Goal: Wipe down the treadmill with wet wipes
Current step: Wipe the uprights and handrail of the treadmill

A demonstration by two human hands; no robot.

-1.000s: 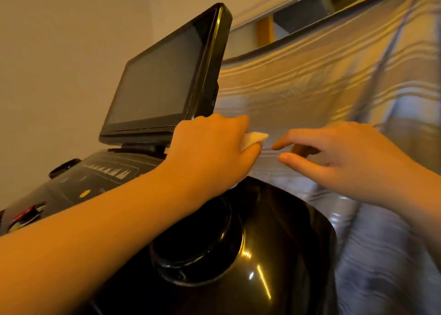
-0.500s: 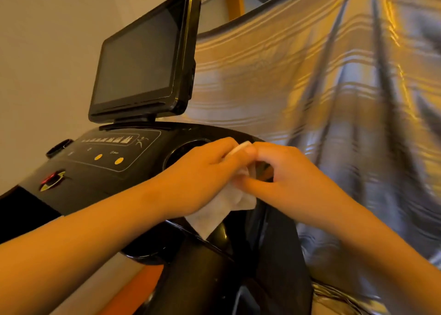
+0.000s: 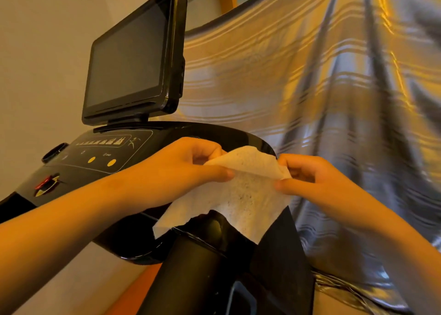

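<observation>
A shiny grey-and-gold striped curtain [image 3: 322,95] fills the right side and hangs just behind the machine. It is only a backdrop here. In front of it stands the glossy black plastic treadmill [image 3: 76,174], seen from low down. Its console slopes towards the person and its thick black upright post [image 3: 188,281] rises at the bottom centre. A black rectangular display screen [image 3: 128,57] stands tilted back on a short neck at the top of the console, dark and untouched.

The thin white wet wipe [image 3: 245,202] is in the air in front of the console's right end, above the post, stretched between both hands. It seems to touch no part of the machine, though its lower edge hangs close over the post. Its long axis runs across, from hand to hand. The upper edge is folded over towards the camera, and the loose corners point down and to the left. Grey specks mark the face turned to the person. That suggests the sheet is held open so the soiled side can be checked, or folded in before more wiping.

The left hand [image 3: 181,169] pinches the upper left edge between thumb and curled fingers. The right hand [image 3: 307,178] nips the upper right corner between thumb and forefinger. Pulling from both ends keeps the limp sheet flat.

Two small round yellow buttons [image 3: 111,162] sit on the console panel, left of the hands
</observation>
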